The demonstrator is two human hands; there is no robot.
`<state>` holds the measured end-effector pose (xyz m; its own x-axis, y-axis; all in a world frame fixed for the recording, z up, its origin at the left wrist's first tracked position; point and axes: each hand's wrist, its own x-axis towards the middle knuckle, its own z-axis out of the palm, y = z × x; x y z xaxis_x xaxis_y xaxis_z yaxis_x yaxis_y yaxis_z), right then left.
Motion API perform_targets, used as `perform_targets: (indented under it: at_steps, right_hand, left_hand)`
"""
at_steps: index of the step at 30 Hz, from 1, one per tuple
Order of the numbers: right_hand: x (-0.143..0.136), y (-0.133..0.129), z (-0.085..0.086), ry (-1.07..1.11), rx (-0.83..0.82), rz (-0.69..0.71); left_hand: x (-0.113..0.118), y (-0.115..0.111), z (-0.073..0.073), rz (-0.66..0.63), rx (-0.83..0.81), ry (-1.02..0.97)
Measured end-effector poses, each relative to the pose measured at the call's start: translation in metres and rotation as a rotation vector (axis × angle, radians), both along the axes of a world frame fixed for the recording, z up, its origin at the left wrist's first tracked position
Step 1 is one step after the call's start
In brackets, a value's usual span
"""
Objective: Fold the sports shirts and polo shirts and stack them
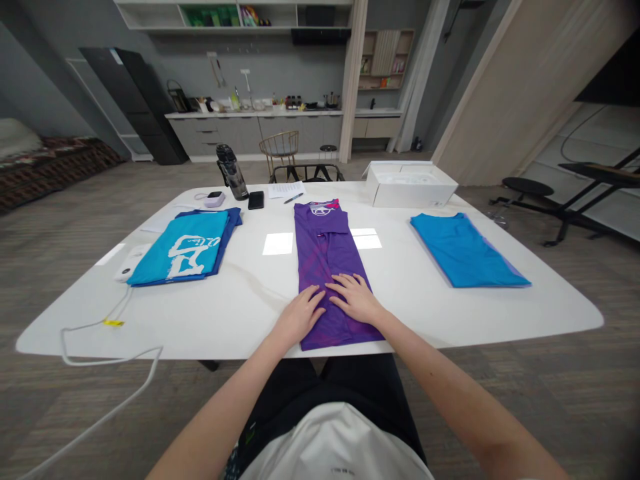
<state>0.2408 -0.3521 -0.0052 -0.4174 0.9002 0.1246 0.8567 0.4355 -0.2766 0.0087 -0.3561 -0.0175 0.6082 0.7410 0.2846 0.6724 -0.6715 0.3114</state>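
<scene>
A purple shirt (pixel 325 260) lies lengthwise in a narrow folded strip on the white table, its lower end at the front edge. My left hand (pixel 301 313) rests on its lower left part, fingers stretched out. Close beside it, my right hand (pixel 354 297) lies flat on the cloth with fingers spread. Neither hand grips the fabric. To the left is a stack of folded shirts, a turquoise shirt (pixel 175 250) with white print on top and dark blue cloth beneath. At the right lies a folded blue shirt (pixel 465 252) with a lilac edge showing.
On the table (pixel 240 320) stand a dark bottle (pixel 231 175) and an open white box (pixel 410 187) at the back. A black phone (pixel 256 200), a paper (pixel 286 190) and a pen (pixel 293 198) lie there too. A white cable (pixel 115 360) hangs over the left front edge.
</scene>
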Motion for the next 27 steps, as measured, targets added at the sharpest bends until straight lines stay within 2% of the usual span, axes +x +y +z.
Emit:
perform_targets:
  at_steps: [3,6,8,10,12,15,18,22,27]
  right_hand:
    - [0.000,0.002,0.003,0.007,-0.019,-0.015]
    - [0.000,0.008,0.007,0.046,-0.008,-0.015]
    - [0.002,0.020,0.008,0.070,0.005,-0.058]
    - [0.008,0.041,0.008,0.070,0.024,-0.159]
    - [0.016,0.073,0.006,0.061,0.049,-0.299]
    - [0.031,0.137,0.005,0.081,0.047,-0.505]
    - [0.043,0.205,0.004,0.128,-0.081,-0.656]
    - [0.052,0.277,0.003,0.170,-0.158,-0.765]
    - [0.060,0.333,-0.007,0.159,-0.174,-0.829]
  left_hand:
    - [0.002,-0.006,-0.006,0.005,0.048,0.091]
    - [0.003,-0.011,-0.003,0.006,0.062,0.118]
    - [0.003,-0.005,0.003,-0.012,0.056,0.117]
    - [0.005,0.011,0.009,-0.014,0.049,0.108]
    - [0.011,0.036,0.013,0.014,0.048,0.097]
    - [0.025,0.084,0.014,0.085,0.051,0.088]
    - [0.042,0.133,0.008,0.165,0.043,0.080]
    - [0.058,0.188,0.001,0.242,0.019,0.057]
    - [0.067,0.255,0.006,0.317,0.021,0.033]
